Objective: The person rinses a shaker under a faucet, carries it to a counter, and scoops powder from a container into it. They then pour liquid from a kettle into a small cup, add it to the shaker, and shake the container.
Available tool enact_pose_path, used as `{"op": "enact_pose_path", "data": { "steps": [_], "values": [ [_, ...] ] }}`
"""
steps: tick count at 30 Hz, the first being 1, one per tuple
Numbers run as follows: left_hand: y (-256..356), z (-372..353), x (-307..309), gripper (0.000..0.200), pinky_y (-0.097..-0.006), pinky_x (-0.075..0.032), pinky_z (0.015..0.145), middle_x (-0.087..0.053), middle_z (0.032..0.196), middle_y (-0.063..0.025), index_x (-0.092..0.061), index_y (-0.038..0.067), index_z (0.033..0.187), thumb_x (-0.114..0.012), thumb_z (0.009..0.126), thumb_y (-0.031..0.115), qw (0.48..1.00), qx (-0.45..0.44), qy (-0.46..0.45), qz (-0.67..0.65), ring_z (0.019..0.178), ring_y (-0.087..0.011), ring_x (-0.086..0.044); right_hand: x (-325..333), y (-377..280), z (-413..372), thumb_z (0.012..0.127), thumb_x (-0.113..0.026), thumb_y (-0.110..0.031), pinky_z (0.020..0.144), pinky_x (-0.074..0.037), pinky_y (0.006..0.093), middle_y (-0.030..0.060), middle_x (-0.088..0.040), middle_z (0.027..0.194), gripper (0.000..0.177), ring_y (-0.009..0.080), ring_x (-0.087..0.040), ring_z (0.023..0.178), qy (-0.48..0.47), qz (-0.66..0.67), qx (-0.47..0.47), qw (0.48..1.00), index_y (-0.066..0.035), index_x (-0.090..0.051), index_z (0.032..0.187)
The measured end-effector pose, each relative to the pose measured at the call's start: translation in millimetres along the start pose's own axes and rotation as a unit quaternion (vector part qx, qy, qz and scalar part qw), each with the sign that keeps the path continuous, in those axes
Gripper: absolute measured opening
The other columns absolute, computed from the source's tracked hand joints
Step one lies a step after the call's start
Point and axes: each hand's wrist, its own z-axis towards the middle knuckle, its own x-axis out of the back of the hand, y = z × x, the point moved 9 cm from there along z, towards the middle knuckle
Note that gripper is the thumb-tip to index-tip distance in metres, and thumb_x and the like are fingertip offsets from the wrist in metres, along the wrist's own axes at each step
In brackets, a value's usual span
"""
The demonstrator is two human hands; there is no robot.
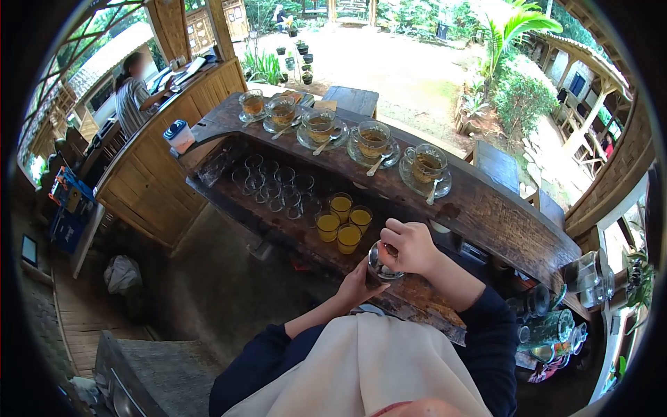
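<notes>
My left hand point(356, 286) is wrapped round a small glass jar point(381, 270) near the counter's lower edge. Over the jar's mouth is my right hand point(411, 247), its fingers closed and dipping toward the opening; what they pinch is hidden. Just beyond, several glasses of yellow drink point(349, 236) stand close together on the lower shelf, with upturned-looking empty glasses point(278, 184) to their left. Along the raised dark wooden counter point(486, 198) sits a row of glass cups of amber drink point(321, 124) on saucers, with spoons beside them.
A person point(132, 97) is at a wooden desk point(156, 149) at the upper left. A lidded container point(179, 136) stands on the counter's left end. Large glass jars point(552, 326) are at the right. Stools point(495, 165) stand behind the counter, and a wooden chair point(149, 351) is lower left.
</notes>
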Motion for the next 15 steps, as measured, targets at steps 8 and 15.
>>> {"op": "enact_pose_path", "data": {
  "steps": [8,15],
  "values": [
    [4,-1,0,0.087,-0.0388,-0.048,0.09,-0.054,0.123,-0.0202,-0.032,0.002,0.137,-0.08,0.07,0.031,1.0,-0.013,0.001,-0.008,0.11,-0.0351,-0.057,-1,13,-25,0.07,-0.072,-0.014,0.049,-0.042,0.029,0.0053,-0.045,0.069,0.013,0.019,-0.052,0.054,0.078,0.072,-0.144,0.984,-0.007,-0.061,0.072],
    [6,-1,3,0.089,-0.0394,-0.048,0.091,-0.054,0.122,-0.0213,-0.031,0.003,0.138,-0.08,0.07,0.032,1.0,-0.015,0.019,0.008,0.11,-0.0354,-0.057,-17,29,-48,0.074,-0.078,-0.02,0.069,-0.049,0.0278,0.0039,-0.058,0.083,0.036,0.0166,-0.06,0.069,0.136,0.248,-0.245,0.927,-0.004,-0.059,0.101]
  ]
}}
